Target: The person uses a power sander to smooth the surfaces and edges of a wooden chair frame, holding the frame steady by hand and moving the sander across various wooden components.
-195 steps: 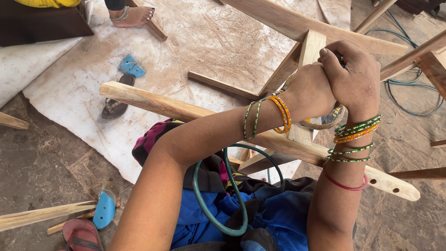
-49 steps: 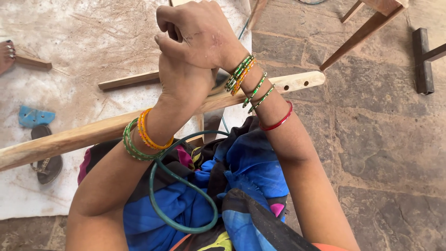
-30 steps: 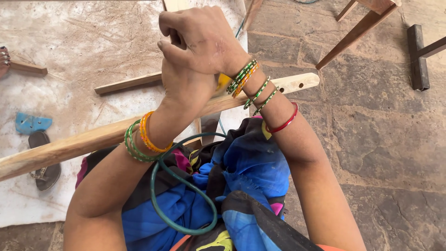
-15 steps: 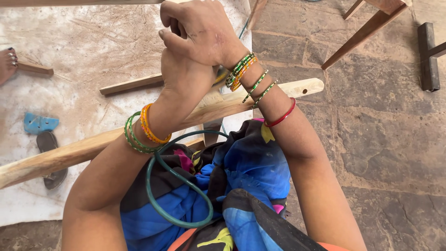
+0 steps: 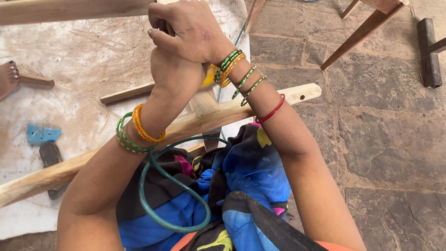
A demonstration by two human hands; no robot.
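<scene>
My left hand (image 5: 173,74) and my right hand (image 5: 186,30) are clenched together at the top centre, the right fist wrapped over the left. What they grip is hidden; a bit of yellow (image 5: 209,76) shows at the right wrist. Both wrists wear green and orange bangles. The fists hover above a short wooden upright (image 5: 204,103) that meets a long pale wooden rail (image 5: 297,94) running diagonally across my lap. A thin teal cord (image 5: 239,36) runs up past my right wrist. A thicker green cord loop (image 5: 160,218) lies on the blue cloth (image 5: 251,172) in my lap.
A white sheet (image 5: 69,60) covers the ground on the left, with a wooden slat (image 5: 125,94), a blue scrap (image 5: 42,134) and a sandal (image 5: 49,155) on it. Another person's toes (image 5: 7,78) show at the left edge. Wooden frame legs (image 5: 367,30) and a dark block (image 5: 428,46) stand on the stone floor (image 5: 395,153).
Over the last second my clasped hands have stayed locked and shifted slightly up and right. The rail has tilted a little. 6.5 s ago the view faced another way.
</scene>
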